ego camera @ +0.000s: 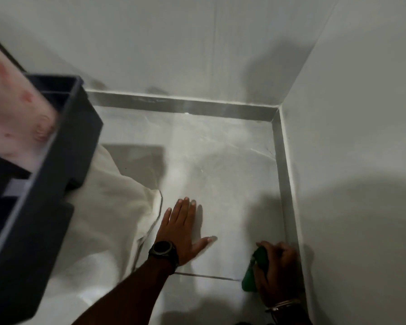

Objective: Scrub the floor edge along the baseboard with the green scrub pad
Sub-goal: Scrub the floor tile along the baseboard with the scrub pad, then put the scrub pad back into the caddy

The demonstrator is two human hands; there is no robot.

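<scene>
Down in the room's corner, the right hand (278,270) is curled around the green scrub pad (253,269), pressing it onto the pale floor (220,165) right beside the grey baseboard (285,184) that runs along the right-hand wall (361,137). Most of the pad is hidden under the fingers; only its left edge shows. A metal bracelet (283,305) circles that wrist. The left hand (182,227) lies flat on the floor with its fingers spread wide and holds nothing, well apart from the pad. It wears a dark wristwatch (163,250). Just left of that hand, a white cloth (108,219) lies crumpled on the floor, its edge close to the little finger. A dark grey frame (56,160), blurred, fills the left side, with something pink (14,118) resting in it; what that is cannot be told.
</scene>
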